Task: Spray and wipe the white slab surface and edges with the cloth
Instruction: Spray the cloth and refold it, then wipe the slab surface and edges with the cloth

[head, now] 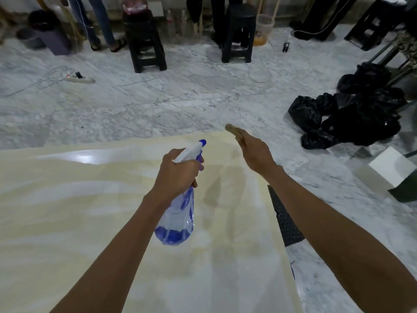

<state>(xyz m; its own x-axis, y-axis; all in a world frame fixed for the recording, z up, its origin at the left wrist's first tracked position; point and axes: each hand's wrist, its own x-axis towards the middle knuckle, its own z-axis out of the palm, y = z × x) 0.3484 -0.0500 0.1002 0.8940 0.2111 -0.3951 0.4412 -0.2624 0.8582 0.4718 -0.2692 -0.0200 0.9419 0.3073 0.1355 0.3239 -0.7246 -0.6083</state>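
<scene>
Left hand [178, 170] fingers grip the spray bottle [178, 213]; right hand [253, 152] holds the cloth [233, 129] at one o'clock. White slab [67, 199] looks partly wiped; edges left.

The floor [158, 98] is grey-white veined marble, with thin white cables looping across it. A white power strip [77, 79] lies at the left with a small red light glowing and a dark plug in it. Two black plastic stools [144, 41] [238, 35] stand toward the far wall; the left one carries a jar with a reddish lid [133, 6]. A translucent bucket [262, 29] holding something orange sits just beside the right stool. A heap of black plastic bags [347, 116] lies at the right. A person's legs in jeans and sandals [101, 26] stand at the far left, near a dark purple bin [53, 35]. A white box [393, 163] sits at the right edge.
</scene>
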